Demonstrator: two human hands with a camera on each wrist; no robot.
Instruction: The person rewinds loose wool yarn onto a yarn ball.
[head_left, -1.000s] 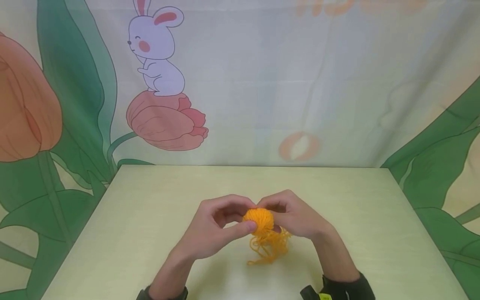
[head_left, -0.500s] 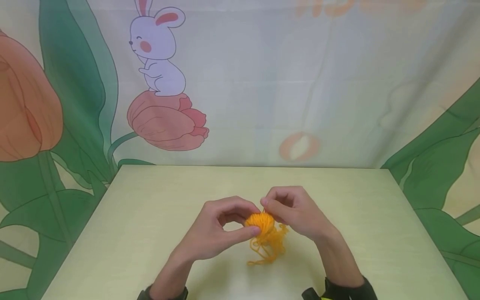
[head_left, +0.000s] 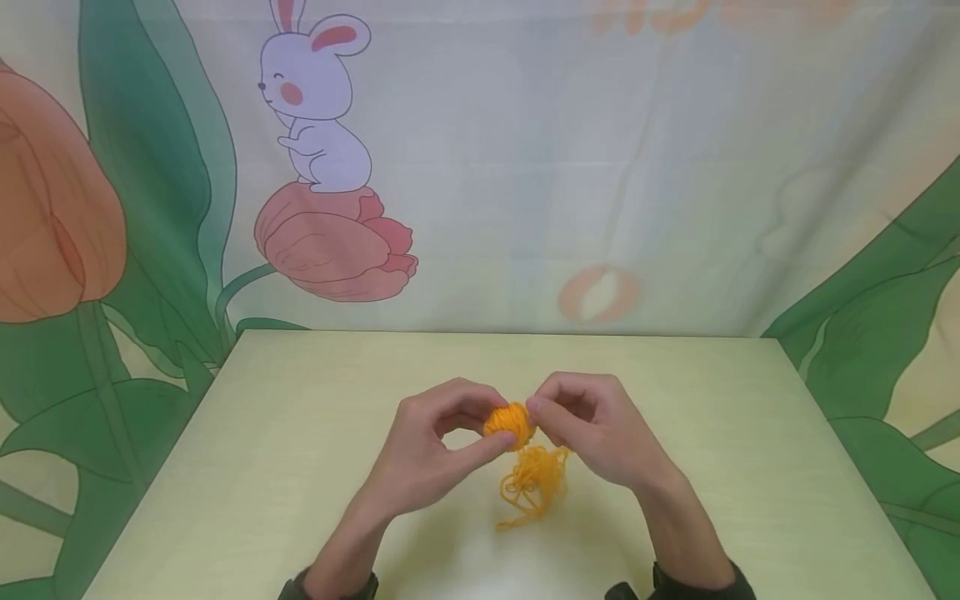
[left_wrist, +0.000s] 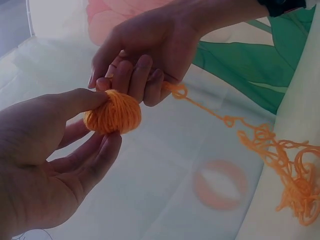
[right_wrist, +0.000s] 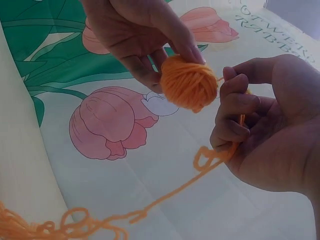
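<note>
Ball [head_left: 509, 425]: partly covered by the thumb and fingers of the left hand [head_left: 438, 446].
Left hand: cut off by the left wrist view's left edge.
Strand [right_wrist: 172, 193]: partly hidden among the curled fingers of the right hand [right_wrist: 267, 117].
Loose yarn [left_wrist: 299, 186]: cut off at the left wrist view's right edge.
Sleeves [head_left: 701, 587]: cut off by the head view's bottom edge.
Lettering [head_left: 677, 25]: blurred, cut off at the head view's top.
</note>
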